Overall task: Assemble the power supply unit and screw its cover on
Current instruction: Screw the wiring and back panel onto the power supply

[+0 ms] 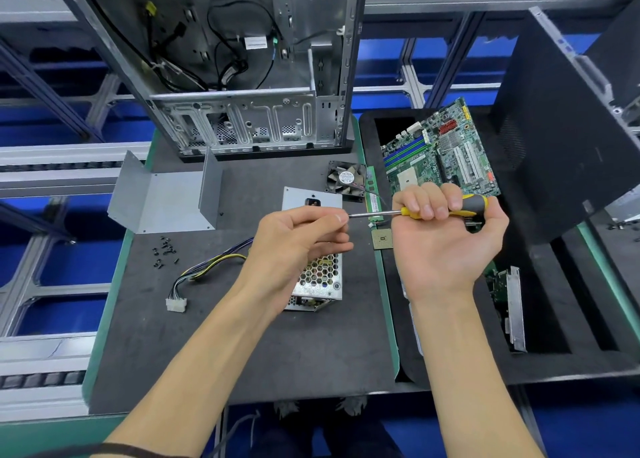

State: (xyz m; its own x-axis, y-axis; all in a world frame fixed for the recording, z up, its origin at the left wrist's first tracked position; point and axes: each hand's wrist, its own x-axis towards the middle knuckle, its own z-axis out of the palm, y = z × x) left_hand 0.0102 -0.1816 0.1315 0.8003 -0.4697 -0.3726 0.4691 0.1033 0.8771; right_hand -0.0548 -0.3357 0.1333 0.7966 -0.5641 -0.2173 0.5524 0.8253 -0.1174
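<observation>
The open power supply unit lies on the dark mat, its honeycomb grille facing me and its grey back plate standing up behind. Its yellow and black cable bundle runs left to a white plug. The bent grey metal cover lies apart at the left. Several small black screws are scattered in front of the cover. My right hand grips a yellow and grey screwdriver held level above the unit. My left hand pinches at the tip of its shaft; what it pinches is hidden.
An open computer case stands at the back of the mat. A small fan and a memory stick lie right of the unit, with a processor chip below. A motherboard rests in the black foam tray on the right.
</observation>
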